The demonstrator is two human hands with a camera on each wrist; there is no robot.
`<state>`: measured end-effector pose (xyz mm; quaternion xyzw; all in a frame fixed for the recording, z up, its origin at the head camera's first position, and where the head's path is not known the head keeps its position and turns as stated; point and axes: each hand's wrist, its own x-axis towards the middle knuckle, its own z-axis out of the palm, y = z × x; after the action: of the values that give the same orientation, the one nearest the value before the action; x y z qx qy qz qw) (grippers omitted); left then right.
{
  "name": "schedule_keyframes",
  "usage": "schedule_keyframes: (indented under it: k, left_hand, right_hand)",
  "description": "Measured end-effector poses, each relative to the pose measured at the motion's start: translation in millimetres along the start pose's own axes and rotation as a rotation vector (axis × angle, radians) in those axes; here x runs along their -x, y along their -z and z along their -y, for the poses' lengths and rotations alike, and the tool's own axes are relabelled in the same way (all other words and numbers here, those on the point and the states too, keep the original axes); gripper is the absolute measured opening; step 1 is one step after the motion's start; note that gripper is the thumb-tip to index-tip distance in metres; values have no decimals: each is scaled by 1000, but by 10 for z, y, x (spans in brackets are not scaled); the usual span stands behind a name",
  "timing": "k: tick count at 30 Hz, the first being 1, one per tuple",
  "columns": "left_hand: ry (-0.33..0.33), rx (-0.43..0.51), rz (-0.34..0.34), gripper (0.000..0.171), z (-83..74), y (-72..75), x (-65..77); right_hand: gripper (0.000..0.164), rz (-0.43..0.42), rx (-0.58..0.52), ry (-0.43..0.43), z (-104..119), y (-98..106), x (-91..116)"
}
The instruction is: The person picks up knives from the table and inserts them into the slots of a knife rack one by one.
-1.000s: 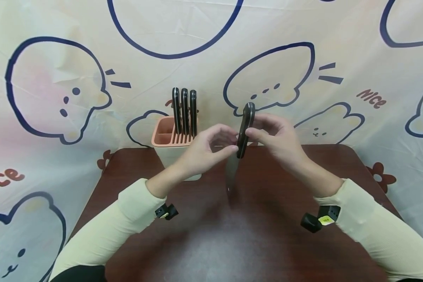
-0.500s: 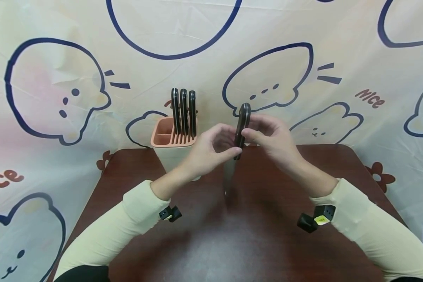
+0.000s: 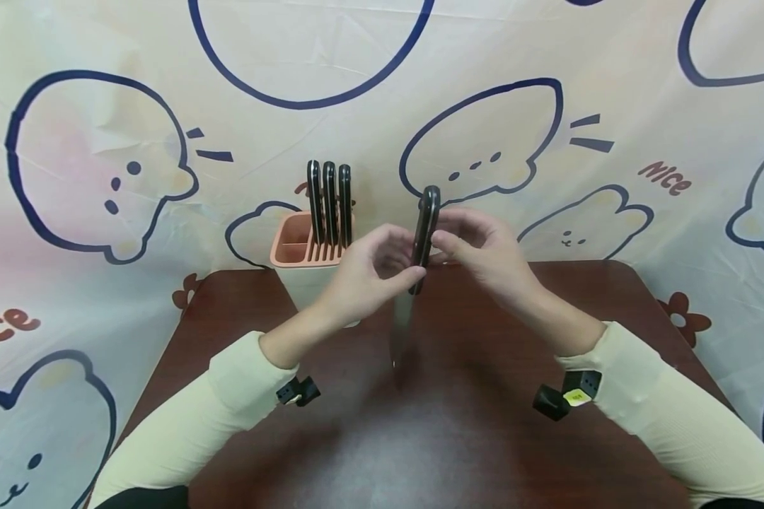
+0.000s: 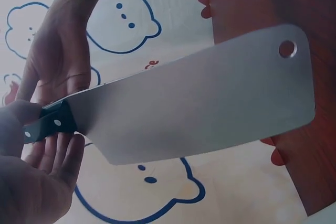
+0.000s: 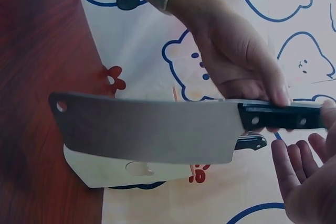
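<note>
A cleaver with a black riveted handle [image 3: 425,230] is up in front of the person, handle at the top and blade tilted down over the table. My left hand [image 3: 364,274] pinches the handle close to the blade, thumb in front and fingers behind. Higher up the handle, my right hand [image 3: 495,253] holds it with thumb and fingertips. In the left wrist view the broad steel blade [image 4: 194,98] shows side-on, with a round hole in its far corner. The right wrist view shows the blade's flat side [image 5: 147,132] too.
Left of the hands at the table's back stands a white knife holder [image 3: 302,283] with an orange slotted top. Several slots run across it, and 3 black-handled knives [image 3: 330,205] stand upright there. Behind the brown table [image 3: 484,424] hangs a cartoon-print cloth [image 3: 356,141].
The cleaver has shifted a little to the left, with the right hand moving along. The left thumb now overlaps the lower handle more.
</note>
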<state>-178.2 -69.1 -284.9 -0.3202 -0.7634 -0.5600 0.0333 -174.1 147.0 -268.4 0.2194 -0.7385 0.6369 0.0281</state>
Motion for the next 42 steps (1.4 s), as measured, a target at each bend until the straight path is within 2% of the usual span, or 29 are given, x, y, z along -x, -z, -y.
schedule_keyframes:
  k: [8, 16, 21, 24, 28, 35, 42]
  left_hand:
    - [12, -21, -48, 39, -32, 229, 142]
    - [22, -31, -113, 41, -123, 479, 229]
    - [-3, -31, -145, 39, -183, 646, 277]
    - [-35, 4, -164, 37, -220, 740, 302]
    - [-65, 69, -206, 36, -269, 850, 324]
    - [-56, 116, -297, 31, -366, 1028, 329]
    - [-25, 68, -344, 28, -481, 1203, 325]
  right_hand:
    - [38, 30, -1, -25, -26, -64, -58]
    - [39, 62, 68, -128, -105, -103, -119]
    - [40, 96, 88, -171, -201, -141, -203]
    - [40, 114, 92, -193, -288, -185, -273]
    - [41, 113, 110, -228, -427, -264, -372]
    - [44, 116, 96, -279, -581, -451, -478]
    - [50, 105, 55, -315, -652, -744, -561]
